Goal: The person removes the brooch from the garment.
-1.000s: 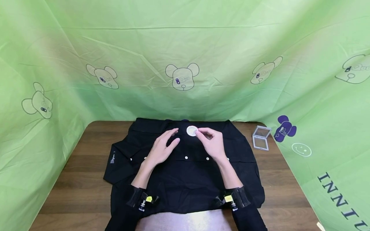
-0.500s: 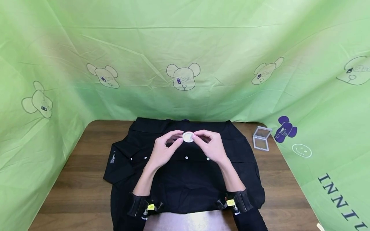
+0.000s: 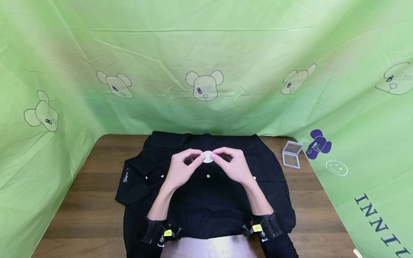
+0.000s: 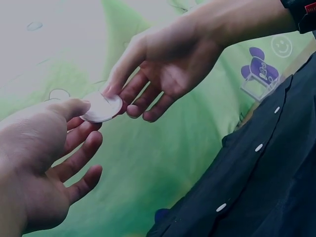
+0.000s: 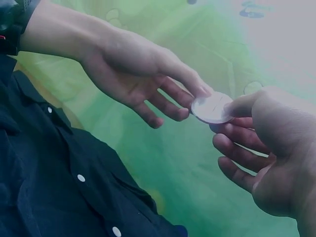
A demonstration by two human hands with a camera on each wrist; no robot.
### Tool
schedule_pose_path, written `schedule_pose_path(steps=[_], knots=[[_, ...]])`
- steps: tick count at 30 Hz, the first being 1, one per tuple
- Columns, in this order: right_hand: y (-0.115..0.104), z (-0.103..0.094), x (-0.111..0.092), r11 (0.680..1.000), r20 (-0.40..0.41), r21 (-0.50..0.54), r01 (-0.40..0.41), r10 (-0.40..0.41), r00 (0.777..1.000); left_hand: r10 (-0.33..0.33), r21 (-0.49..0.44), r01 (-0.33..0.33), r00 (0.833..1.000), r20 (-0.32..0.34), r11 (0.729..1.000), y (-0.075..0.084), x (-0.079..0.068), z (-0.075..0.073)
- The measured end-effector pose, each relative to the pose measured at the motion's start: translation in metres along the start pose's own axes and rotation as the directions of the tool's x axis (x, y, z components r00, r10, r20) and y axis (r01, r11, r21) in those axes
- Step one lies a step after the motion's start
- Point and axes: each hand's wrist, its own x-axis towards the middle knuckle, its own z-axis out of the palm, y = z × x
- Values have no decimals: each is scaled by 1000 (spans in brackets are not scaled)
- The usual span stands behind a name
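Between both hands is a small white round disc (image 3: 208, 156) with a reddish edge, raised above the black shirt (image 3: 209, 204). My left hand (image 3: 182, 168) pinches its left side between thumb and fingers. On the opposite side, my right hand (image 3: 233, 166) pinches it the same way. Both wrist views show the disc (image 4: 101, 107) lying nearly flat, its pale face up under the two thumbs. The remaining fingers are spread loosely below. A row of white buttons runs across the shirt beneath the hands.
The shirt covers the middle of a wooden table (image 3: 93, 200). An opened hinged case (image 3: 291, 159) with clear panels lies at the back right. A green printed curtain (image 3: 206, 118) hangs around the back and sides.
The left hand, earlier apart from the disc, has come in and taken hold of its left side. The right hand has brought the disc slightly left and nearer the body.
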Motion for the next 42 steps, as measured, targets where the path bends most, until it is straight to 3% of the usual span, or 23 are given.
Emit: schedule_pose_path(steps=[6, 13, 19, 27, 34, 42], knots=[[10, -1, 0, 1000, 0, -11, 14, -14, 1000, 5, -3, -5, 1000, -12, 1000, 2, -1, -2], [-19, 0, 0, 996, 29, 71, 61, -63, 998, 30, -30, -31, 999, -38, 999, 1, 0, 0], [-28, 3, 0, 982, 59, 136, 131, -140, 988, 44, -26, -46, 996, -77, 999, 4, 1, 2], [-31, 8, -2, 985, -17, 132, 109, -108, 994, 47, -48, -51, 995, -83, 998, 7, 2, 1], [-29, 9, -1, 980, -45, 140, 138, -133, 990, 45, -50, -49, 996, -73, 998, 8, 2, 1], [-26, 10, -1, 977, -77, 147, 158, -148, 986, 93, -24, -94, 993, -69, 995, -19, 1, 5]])
